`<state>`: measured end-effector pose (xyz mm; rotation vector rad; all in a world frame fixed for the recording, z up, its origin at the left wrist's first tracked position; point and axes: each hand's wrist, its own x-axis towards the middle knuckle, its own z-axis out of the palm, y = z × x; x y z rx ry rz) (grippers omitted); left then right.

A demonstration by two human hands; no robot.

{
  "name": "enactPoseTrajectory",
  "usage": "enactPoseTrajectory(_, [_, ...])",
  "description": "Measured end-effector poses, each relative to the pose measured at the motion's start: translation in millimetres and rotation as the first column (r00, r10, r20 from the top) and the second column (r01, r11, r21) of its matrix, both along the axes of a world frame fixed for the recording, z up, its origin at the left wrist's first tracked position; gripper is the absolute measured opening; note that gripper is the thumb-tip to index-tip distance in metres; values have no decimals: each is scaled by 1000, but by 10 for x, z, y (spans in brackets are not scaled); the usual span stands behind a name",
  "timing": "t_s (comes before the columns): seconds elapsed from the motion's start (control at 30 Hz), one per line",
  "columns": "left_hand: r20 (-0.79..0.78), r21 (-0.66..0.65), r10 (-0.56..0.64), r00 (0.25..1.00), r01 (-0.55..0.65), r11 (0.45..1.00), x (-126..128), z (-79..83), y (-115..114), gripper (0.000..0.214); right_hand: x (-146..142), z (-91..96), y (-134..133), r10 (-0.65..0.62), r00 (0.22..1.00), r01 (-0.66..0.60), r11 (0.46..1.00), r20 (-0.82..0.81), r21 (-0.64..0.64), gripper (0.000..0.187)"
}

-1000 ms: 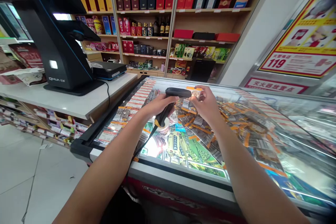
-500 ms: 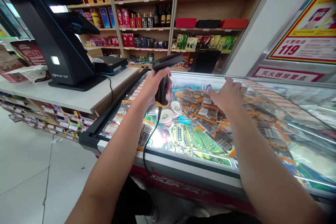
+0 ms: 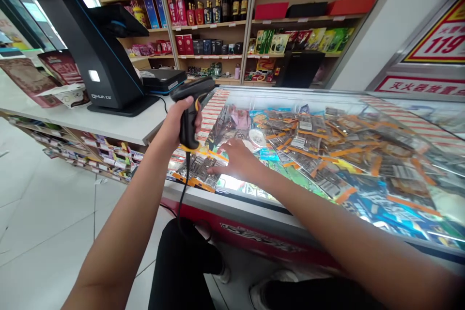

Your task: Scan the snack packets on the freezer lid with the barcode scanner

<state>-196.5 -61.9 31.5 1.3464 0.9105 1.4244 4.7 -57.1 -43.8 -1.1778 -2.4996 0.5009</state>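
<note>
one head-worn view — forward and down, left hand (image 3: 177, 123) and right hand (image 3: 242, 161) nearby

So the person's bare left forearm (image 3: 123, 223) angles up from lower left with the wrist (image 3: 164, 141) pretty much straight, and the bare left hand (image 3: 176, 123) is gripping firmly, thumb (image 3: 187, 101) on the upper side and fingers (image 3: 198, 120) curled round. The bare right forearm (image 3: 319, 213) slants in from lower right, reaching way over leftward, and the bare right hand (image 3: 238, 161) sits a bit lower, palm mostly down, thumb and fingers loosely bent and spread apart, near the left one but not touching it.
</note>
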Motion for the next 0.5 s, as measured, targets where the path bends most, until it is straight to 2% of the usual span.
enactPoseTrajectory(0.1, [-98, -88, 4, 995, -13, 996, -153, -218, -169, 35, 118, 79, 90, -67, 986, 43, 986, -151, -160, 55])
enactPoseTrajectory(0.17, [-181, -148, -47, 982, 20, 989, -176, -329, -281, 35, 230, 161, 175, -171, 957, 99, 953, -236, -287, 48])
enactPoseTrajectory(0.23, [-228, -199, -99, 969, 53, 978, -146, -410, -376, 33, 340, 219, 264, -264, 910, 145, 924, -319, -353, 42])
enactPoseTrajectory(0.37, [-320, -212, -197, 927, 133, 968, 4, -487, -439, 30, 532, 267, 430, -369, 774, 220, 918, -515, -329, 33])
enactPoseTrajectory(0.5, [-469, -156, -287, 836, 241, 958, 168, -462, -333, 31, 679, 374, 514, -432, 647, 311, 902, -628, -300, 34])
